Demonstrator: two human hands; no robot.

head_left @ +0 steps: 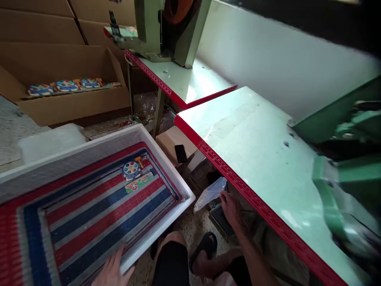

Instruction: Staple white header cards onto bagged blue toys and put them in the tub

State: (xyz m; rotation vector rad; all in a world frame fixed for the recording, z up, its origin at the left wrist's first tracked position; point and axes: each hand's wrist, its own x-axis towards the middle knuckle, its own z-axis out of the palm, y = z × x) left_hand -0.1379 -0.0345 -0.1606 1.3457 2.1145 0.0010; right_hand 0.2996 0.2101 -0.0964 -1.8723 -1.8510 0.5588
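My right hand [228,204] pinches the edge of a clear plastic bag [210,194], which hangs beside the red front edge of the green-white work table. At the lower left, my left hand [110,270] grips the near wall of a large white tray [162,227], fingers inside and thumb outside. Red, blue and grey striped cloth lines the tray. On it lie a small round blue-and-white toy [131,170] with coloured circles, an orange toy hammer [139,161] beside it, and a printed green card strip [139,182].
An open cardboard box [77,103] with several similar toys stands at the back left. A black phone [180,153] lies on a smaller carton [169,143]. Machines rise from both tables [238,127]. A dark foot pedal [222,220] sits on the floor near my sandalled foot.
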